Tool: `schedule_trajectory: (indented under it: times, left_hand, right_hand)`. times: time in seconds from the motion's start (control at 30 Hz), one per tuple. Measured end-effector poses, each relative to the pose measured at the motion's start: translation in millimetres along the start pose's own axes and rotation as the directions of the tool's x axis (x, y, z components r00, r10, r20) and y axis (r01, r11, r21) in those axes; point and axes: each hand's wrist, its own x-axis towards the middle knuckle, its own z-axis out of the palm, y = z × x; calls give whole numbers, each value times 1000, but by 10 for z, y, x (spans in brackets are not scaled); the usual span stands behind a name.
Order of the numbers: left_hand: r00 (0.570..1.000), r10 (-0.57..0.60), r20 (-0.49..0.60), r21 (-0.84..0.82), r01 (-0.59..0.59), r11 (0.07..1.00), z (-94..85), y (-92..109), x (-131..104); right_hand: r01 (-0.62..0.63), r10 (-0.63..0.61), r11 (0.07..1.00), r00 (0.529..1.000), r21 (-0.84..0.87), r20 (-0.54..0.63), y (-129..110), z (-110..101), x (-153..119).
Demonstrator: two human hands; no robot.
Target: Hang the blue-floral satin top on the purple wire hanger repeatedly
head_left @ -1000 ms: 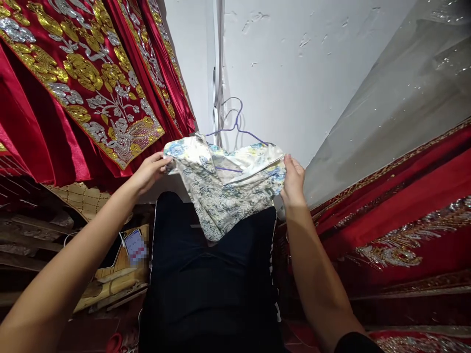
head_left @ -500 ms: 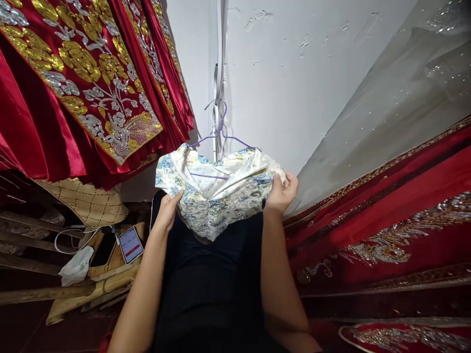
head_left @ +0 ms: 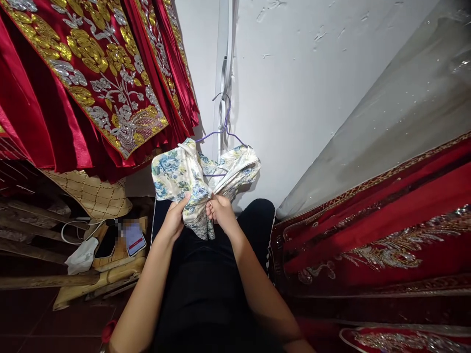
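Handling of a lightweight garment at its front opening. A cream fabric garment printed with blue and yellow flowers point(head_left: 171, 171) was spread over a thin purple wire hanger point(head_left: 224, 128), in front of a white wall point(head_left: 294, 98) and above the wearer's dark trousers point(head_left: 259, 230); whether the hook was caught on anything could not be told. The left hand point(head_left: 172, 220) was partly closed on the garment's front, its thumb flat on the printed face and its fingers mostly hidden behind the cloth. The right hand point(head_left: 222, 213) was closed more tightly, its fingers curled in a small pinch at the middle, just below the point of the V-shaped neckline. The 2 hands lay close together, with the lower cloth bunched between and below them. The step in hand was judged to be adjustment of the front cloth at that point. Done well, it called for 1 steady hand and 1 working hand: the left keeping the panel flat, the right drawing the edge by fingertip only, so that the thin cloth neither creased nor stretched. A light downward pull was preferable to a sideways pull, which could have slipped a shoulder off the smooth wire. Both shoulders were best kept level, and the loose cloth clear of the red satin garment with gold and silver embroidery point(head_left: 88, 54) hanging nearby on the left.
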Motion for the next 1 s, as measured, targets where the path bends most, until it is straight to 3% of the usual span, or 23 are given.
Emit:
schedule_trajectory:
  times: [0.1,0.17,0.2,0.23,0.27,0.3,0.33,0.37,0.43,0.5,0.6,0.67,0.83,0.9,1.0]
  left_hand:
    - [999,51,1,12,-51,999,-21,-61,37]
    - [961,218,-170,85,-206,975,-57,-157,79]
    - [893,351,-282,181,-310,933,-76,-224,94]
    - [792,495,-358,316,-396,862,-91,-300,99]
    - [691,621,-370,458,-446,769,-96,-382,92]
    - [635,706,-313,573,-467,674,-88,-466,74]
    - [640,737,-216,636,-480,604,-67,-547,48]
    - [685,720,-111,650,-498,574,-32,-620,17]
    - [778,626,51,596,-527,606,60,-723,-41]
    - [815,566,124,549,-531,645,144,-754,-71]
    - [822,543,174,582,-530,617,190,-697,-50]
    - [826,524,207,629,-522,576,175,-646,-15]
    - [831,455,320,716,-527,459,161,-642,47]
    - [828,368,422,732,-551,401,185,-654,74]
    - [822,186,538,749,-568,341,255,-552,149]
  right_hand:
    - [-50,41,990,997,131,71,-74,-60,-72]
    - [-39,31,986,998,165,51,-91,-97,-90]
    - [-27,21,987,999,156,39,-90,-107,-91]
    - [-17,12,991,999,135,35,-84,-111,-90]
    - [-11,7,994,999,104,37,-76,-109,-89]
    - [-7,4,998,999,70,45,-66,-100,-89]
    - [-4,2,999,998,35,60,-56,-86,-93]
    - [1,-1,1000,997,2,81,-47,-70,-100]
    - [10,-4,998,994,-54,113,-39,-43,-120]
    - [10,0,997,992,-77,122,-60,-43,-132]
    - [-21,22,1000,995,-8,101,-219,-112,-76]
    - [-7,3,997,998,74,61,-453,-183,38]
    - [198,-173,958,976,207,-134,-1226,-237,445]
    - [271,-224,930,954,249,-200,-1397,-196,530]
    - [351,-281,891,925,288,-257,-1412,-162,496]
